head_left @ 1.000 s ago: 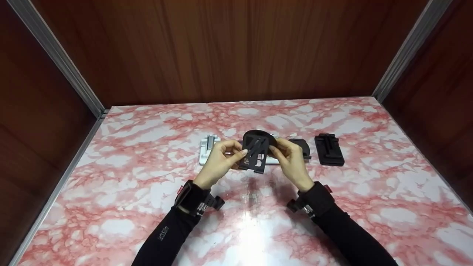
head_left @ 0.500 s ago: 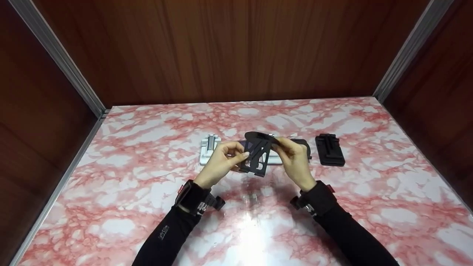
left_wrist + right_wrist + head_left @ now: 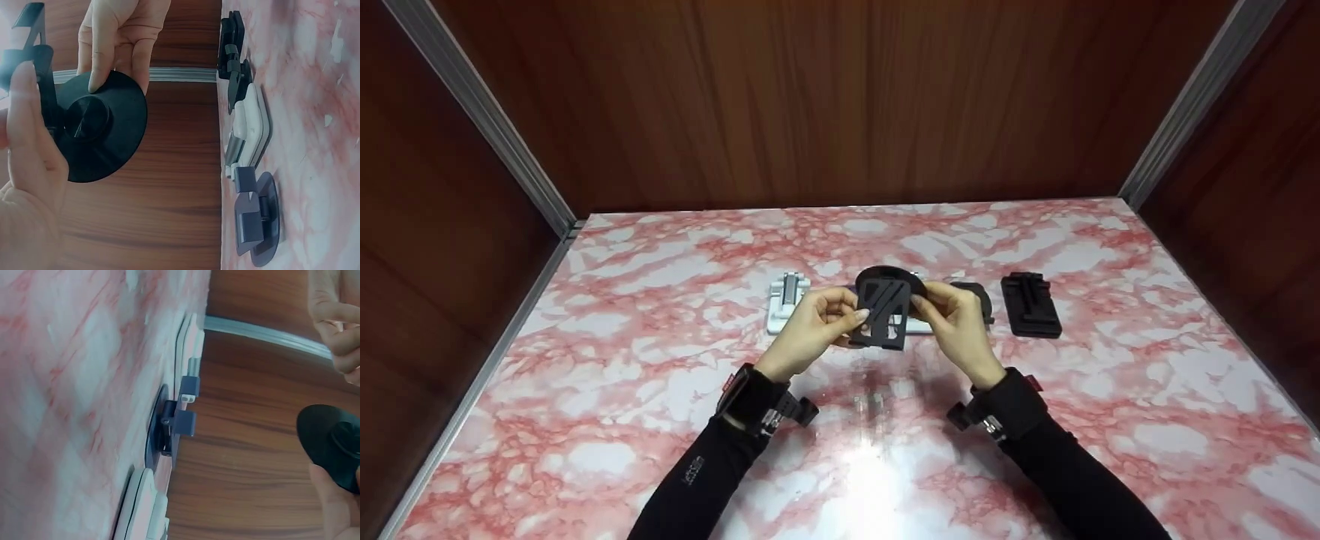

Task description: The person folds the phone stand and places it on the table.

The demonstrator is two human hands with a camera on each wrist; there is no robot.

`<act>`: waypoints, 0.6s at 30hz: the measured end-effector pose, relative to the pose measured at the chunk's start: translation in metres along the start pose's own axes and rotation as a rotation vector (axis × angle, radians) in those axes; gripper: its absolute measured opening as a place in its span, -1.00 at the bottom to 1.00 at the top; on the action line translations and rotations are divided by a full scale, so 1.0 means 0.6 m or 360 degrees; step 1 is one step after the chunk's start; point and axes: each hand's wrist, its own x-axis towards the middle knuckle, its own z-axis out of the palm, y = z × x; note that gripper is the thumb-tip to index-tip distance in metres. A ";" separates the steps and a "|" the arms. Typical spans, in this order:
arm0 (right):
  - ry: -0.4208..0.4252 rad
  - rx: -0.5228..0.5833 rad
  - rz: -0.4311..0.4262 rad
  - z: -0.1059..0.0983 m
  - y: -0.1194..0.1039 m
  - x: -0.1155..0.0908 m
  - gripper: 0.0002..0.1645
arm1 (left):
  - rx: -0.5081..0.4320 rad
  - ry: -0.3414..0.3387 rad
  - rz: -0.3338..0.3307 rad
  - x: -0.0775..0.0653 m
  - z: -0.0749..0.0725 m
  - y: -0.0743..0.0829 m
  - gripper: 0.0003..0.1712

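Observation:
A black phone stand (image 3: 884,304) is held in the air over the table, its slotted plate turned toward the head camera and its round base behind and above. My left hand (image 3: 814,328) pinches the plate's left edge, the thumb across its front. On the other side my right hand (image 3: 960,327) grips the rim of the round base between thumb and fingers. In the left wrist view the round base (image 3: 115,143) shows its disc and central hub, with the right hand's fingers (image 3: 102,50) on the rim. The right wrist view shows part of the same base (image 3: 320,436).
Behind the hands, several folded stands lie in a row: a white stand (image 3: 777,307), a dark purple stand (image 3: 256,219) with a round base, a partly hidden white stand (image 3: 919,326), a dark round-based stand (image 3: 979,300) and a black stand (image 3: 1031,306). Wooden panels (image 3: 840,105) enclose the marbled table (image 3: 660,375).
The held stand tilted and twisted half a second ago; now its plate faces the head camera more squarely. Both hands have kept hold of it and shifted little.

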 end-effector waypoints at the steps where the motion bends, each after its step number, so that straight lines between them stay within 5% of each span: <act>1: -0.0004 0.0003 0.0032 0.000 -0.001 0.001 -0.82 | 0.0005 0.0010 0.0004 0.000 0.001 -0.001 -0.81; 11: -0.0053 0.0263 0.0540 -0.002 -0.018 0.002 -0.67 | 0.0276 0.0165 0.0164 0.006 0.011 -0.013 -0.91; 18: -0.0122 0.0458 0.0662 -0.003 -0.020 0.001 -0.64 | 0.0304 0.0224 0.0177 0.004 0.012 -0.014 -0.90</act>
